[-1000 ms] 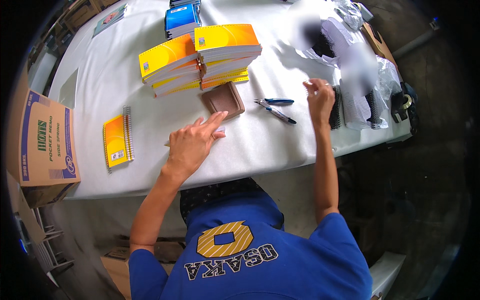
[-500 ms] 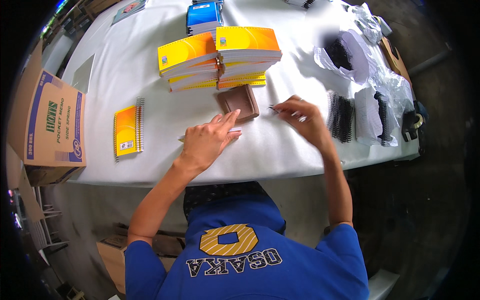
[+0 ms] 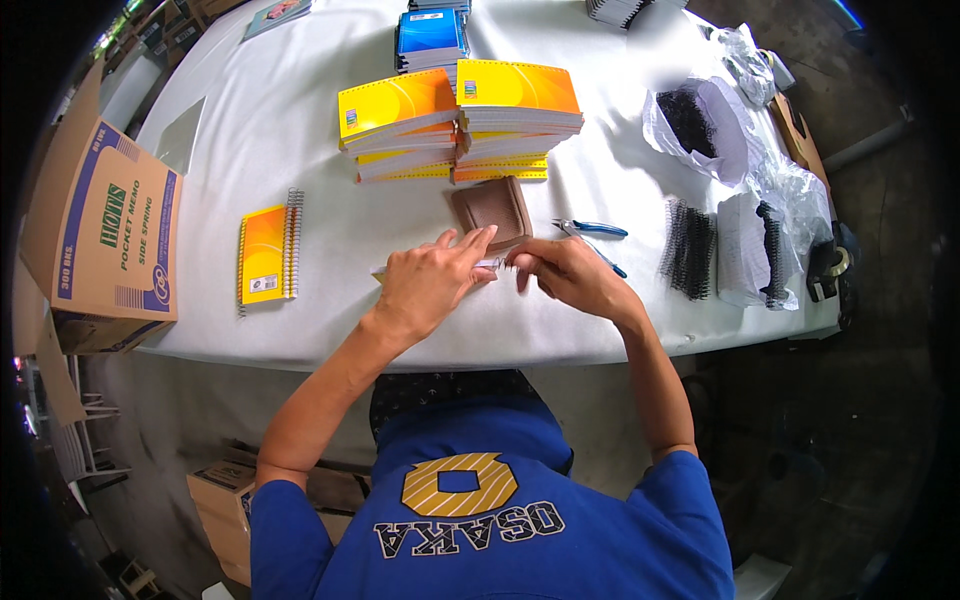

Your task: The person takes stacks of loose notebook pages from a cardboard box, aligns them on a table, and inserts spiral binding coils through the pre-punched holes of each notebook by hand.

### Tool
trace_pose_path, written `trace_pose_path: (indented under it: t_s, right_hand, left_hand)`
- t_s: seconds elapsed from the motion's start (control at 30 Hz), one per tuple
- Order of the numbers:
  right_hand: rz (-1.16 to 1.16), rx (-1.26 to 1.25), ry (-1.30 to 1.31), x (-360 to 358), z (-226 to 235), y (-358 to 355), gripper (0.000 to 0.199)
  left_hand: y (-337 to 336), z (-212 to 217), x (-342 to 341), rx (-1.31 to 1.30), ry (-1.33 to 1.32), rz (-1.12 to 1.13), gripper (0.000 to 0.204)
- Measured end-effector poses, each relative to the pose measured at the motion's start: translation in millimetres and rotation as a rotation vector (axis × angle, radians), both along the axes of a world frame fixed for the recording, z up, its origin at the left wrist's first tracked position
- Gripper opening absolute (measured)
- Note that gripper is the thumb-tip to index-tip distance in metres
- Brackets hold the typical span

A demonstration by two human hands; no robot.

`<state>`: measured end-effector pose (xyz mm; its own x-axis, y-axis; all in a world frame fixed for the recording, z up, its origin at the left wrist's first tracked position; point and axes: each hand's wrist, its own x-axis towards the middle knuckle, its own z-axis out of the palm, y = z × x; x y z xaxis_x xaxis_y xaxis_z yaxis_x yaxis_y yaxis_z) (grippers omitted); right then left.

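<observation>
My left hand (image 3: pixel 425 283) is closed over a small notepad, its fingertips beside a brown padded block (image 3: pixel 492 212). Most of the notepad is hidden under the palm; a pale edge and a yellowish corner stick out. At the notepad's right end, my right hand (image 3: pixel 575 275) pinches the end of a dark spiral binding wire (image 3: pixel 508 265). Just beyond that hand lie cutting pliers (image 3: pixel 598 230) with blue handles, out of its grip. To the left, a yellow-orange notepad (image 3: pixel 264 255) rests with a spiral wire (image 3: pixel 294 243) along its right edge.
Stacks of yellow notepads (image 3: pixel 520 95) stand ahead, with blue notepads (image 3: pixel 430 40) behind. At right are black spiral wires (image 3: pixel 688 250), a paper-wrapped bundle (image 3: pixel 742 255), an open bag of wires (image 3: pixel 690 125) and a tape dispenser (image 3: pixel 828 265). A cardboard box (image 3: pixel 115 230) stands at left.
My right hand has let go of the pliers, which now lie on the table. It has moved left to the notepad's end. My left hand stays on the notepad.
</observation>
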<state>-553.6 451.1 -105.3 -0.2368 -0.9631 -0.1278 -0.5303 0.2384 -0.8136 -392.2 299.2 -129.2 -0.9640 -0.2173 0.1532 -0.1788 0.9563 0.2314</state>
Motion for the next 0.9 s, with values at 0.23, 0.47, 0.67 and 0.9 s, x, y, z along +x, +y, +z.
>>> trace_pose_path:
  t_s: [0.23,0.47,0.67,0.9]
  right_hand:
    - [0.0,-0.182,0.368,15,5,3,0.016]
    - [0.17,0.118,0.121,5,11,-13,0.014]
    - [0.267,-0.337,0.696,-49,-26,-50,0.023]
    - [0.305,0.193,-0.168,-55,7,-39,0.05]
  left_hand:
    - [1,8,-4,0.009,0.179,-0.133,0.057]
    - [-8,15,-1,0.023,-0.174,-0.142,0.05]
    - [-5,17,7,0.119,-0.239,-0.251,0.056]
    - [-17,13,27,-0.08,0.082,-0.018,0.082]
